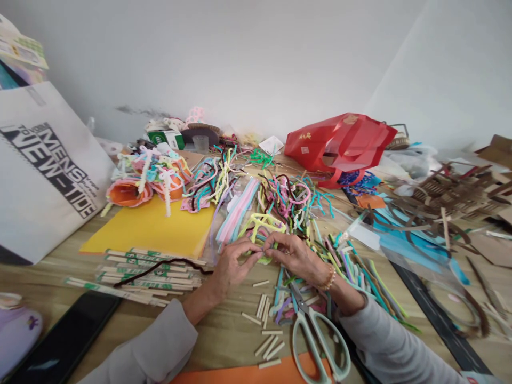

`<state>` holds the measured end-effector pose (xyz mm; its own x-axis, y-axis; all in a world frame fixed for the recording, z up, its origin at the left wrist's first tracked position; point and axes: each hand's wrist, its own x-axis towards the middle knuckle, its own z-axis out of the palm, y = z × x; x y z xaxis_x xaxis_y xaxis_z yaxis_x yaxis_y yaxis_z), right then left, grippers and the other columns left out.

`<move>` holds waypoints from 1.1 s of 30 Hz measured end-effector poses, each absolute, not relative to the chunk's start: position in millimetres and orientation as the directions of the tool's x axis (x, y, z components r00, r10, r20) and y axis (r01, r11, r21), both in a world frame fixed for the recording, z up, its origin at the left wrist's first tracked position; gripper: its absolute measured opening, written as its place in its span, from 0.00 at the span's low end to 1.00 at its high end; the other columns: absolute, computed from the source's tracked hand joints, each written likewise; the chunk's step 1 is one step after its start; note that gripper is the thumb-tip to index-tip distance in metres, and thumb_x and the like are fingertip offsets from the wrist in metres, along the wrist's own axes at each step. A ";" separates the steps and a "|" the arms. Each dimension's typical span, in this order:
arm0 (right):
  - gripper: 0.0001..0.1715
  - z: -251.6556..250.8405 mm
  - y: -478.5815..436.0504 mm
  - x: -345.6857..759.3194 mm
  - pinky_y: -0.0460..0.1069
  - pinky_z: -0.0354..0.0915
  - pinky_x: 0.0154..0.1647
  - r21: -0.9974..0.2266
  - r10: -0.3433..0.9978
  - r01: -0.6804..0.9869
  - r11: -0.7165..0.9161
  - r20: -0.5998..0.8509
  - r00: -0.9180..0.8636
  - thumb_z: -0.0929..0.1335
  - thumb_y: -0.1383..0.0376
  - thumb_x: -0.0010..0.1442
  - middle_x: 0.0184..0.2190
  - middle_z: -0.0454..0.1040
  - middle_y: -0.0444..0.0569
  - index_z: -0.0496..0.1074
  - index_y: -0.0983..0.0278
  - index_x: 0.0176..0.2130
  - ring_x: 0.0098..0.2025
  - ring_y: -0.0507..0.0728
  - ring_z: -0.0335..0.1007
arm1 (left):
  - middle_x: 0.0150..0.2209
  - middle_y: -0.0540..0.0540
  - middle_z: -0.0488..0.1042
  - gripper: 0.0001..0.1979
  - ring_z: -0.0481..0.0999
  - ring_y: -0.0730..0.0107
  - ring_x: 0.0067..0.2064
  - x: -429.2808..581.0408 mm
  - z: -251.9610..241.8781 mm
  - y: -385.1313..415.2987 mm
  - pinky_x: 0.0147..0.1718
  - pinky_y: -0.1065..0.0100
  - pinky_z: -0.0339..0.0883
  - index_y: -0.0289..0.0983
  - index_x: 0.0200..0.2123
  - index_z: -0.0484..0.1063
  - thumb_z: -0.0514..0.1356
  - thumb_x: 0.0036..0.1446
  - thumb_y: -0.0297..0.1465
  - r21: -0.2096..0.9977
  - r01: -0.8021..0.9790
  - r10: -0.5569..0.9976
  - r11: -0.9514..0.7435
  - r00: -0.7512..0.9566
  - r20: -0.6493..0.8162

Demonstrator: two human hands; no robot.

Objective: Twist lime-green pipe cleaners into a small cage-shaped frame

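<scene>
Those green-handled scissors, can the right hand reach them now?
Probably yes: the green-handled scissors lie just below the right hand, handles uncovered, though its fingers are busy with pipe cleaners.

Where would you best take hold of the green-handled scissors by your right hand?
Grip the pale green handle loops from the near side: they lie flat toward you, while the blades point away into the pipe cleaners.
</scene>
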<state>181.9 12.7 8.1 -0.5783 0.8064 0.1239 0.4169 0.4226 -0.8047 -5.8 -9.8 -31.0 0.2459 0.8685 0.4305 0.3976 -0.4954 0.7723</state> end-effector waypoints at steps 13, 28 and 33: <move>0.09 8.1 13.2 187.2 0.48 0.60 0.36 -0.620 0.720 0.476 0.623 0.219 -0.658 0.63 0.64 0.63 0.30 0.73 0.48 0.70 0.65 0.38 0.32 0.54 0.66 | 0.31 0.46 0.76 0.10 0.74 0.65 0.38 -7.1 -24.6 -10.5 0.39 0.67 0.65 0.36 0.30 0.73 0.55 0.59 0.31 0.805 0.385 0.885 -0.453 0.306 0.351; 0.06 9.4 14.7 185.0 0.46 0.61 0.37 -0.688 0.734 0.410 0.599 0.268 -0.624 0.63 0.67 0.63 0.30 0.73 0.46 0.71 0.65 0.36 0.32 0.53 0.67 | 0.33 0.46 0.77 0.09 0.74 0.65 0.38 -8.3 -23.0 -9.4 0.42 0.67 0.65 0.36 0.32 0.75 0.56 0.57 0.33 0.838 0.378 0.911 -0.394 0.285 0.299; 0.07 4.7 14.8 184.0 0.47 0.61 0.38 -0.671 0.725 0.416 0.613 0.269 -0.634 0.64 0.66 0.62 0.33 0.74 0.48 0.71 0.64 0.39 0.36 0.54 0.68 | 0.31 0.46 0.76 0.04 0.75 0.66 0.37 -7.5 -28.1 -8.9 0.41 0.66 0.66 0.35 0.30 0.73 0.58 0.55 0.28 0.803 0.398 0.894 -0.443 0.267 0.360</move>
